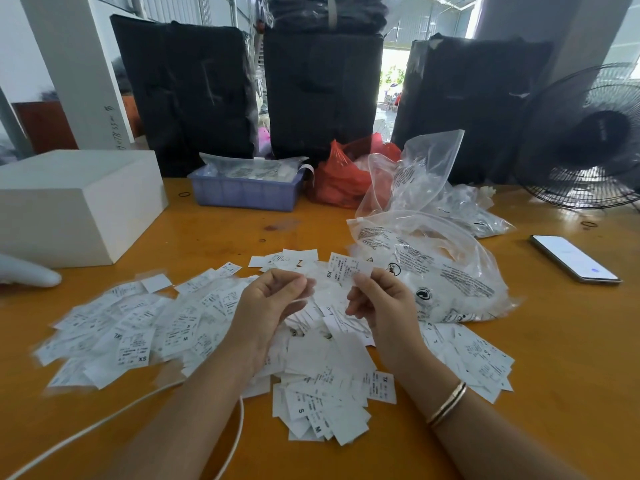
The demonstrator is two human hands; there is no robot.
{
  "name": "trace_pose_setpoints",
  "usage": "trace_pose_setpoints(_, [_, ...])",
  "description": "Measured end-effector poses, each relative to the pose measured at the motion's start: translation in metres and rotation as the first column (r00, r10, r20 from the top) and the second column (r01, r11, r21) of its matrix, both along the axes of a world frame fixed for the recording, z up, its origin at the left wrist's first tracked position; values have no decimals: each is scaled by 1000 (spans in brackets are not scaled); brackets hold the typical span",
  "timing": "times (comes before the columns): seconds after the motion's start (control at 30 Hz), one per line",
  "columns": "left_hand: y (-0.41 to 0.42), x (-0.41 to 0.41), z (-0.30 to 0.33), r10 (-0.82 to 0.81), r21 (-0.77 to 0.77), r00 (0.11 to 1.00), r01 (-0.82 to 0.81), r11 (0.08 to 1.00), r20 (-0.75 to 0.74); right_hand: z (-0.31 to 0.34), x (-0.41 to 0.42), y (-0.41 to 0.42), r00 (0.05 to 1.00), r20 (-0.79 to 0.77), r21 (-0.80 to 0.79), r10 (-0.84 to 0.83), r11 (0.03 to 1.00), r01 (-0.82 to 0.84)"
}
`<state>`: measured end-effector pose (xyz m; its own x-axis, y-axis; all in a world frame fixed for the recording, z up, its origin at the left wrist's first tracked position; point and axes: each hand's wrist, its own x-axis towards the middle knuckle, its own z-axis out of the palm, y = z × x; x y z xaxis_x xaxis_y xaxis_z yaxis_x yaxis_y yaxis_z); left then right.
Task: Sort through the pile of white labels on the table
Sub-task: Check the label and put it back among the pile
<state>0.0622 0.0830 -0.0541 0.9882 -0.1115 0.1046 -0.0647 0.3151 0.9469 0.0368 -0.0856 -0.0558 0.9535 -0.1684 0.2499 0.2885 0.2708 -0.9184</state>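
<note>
A wide, loose pile of small white printed fabric labels [214, 327] lies spread across the orange-brown wooden table [561, 341], size letters such as S, M, L and XS showing here and there. Above its middle, the right hand [377, 299] pinches one white XS label [348, 267] between thumb and fingertips, holding it up clear of the heap. The left hand [273, 299] hangs just beside it with fingers curled inward; whether it has a label in them I cannot tell, since the spot is blurred. A thin gold bangle [447, 403] circles the right wrist, and a white cable [138, 407] trails from the near edge under the left forearm.

Touching the pile's right side lies a clear plastic bag with black print [443, 271], with more clear bags [429, 174] behind it and a red plastic bag [346, 178] beyond. A blue plastic crate [242, 194] sits behind the pile, a white box [76, 202] to the left, a smartphone [575, 258] well to the right, and a black fan [588, 140] at the far right corner.
</note>
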Motion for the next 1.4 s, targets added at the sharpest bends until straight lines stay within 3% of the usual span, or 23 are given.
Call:
trace_pose_setpoints(0.13, [0,0,0,2,8,1000,-2,1000,3,-1,1,0,992,-15,22,123,992,-123])
trace_pose_setpoints(0.3, [1,-1,1,-9,3,1000,9,1000,4,-1,2,-3,993,-9,52,117,992,-117])
trace_pose_setpoints(0.67, [-1,-3,3,9,38,1000,-9,999,-13,-5,1,1,998,6,-302,60,952,-55])
trace_pose_setpoints(0.9, [-1,-3,2,57,180,998,-56,982,0,-4,0,2,997,33,-291,69,955,-56])
trace_pose_setpoints(1.2, [0,-4,5,104,106,994,-100,989,-33,-7,3,2,998,6,-401,64,914,-56])
trace_pose_setpoints(1.4, [0,-1,0,115,205,993,-110,973,-11,-7,1,3,995,-20,-436,99,894,-98])
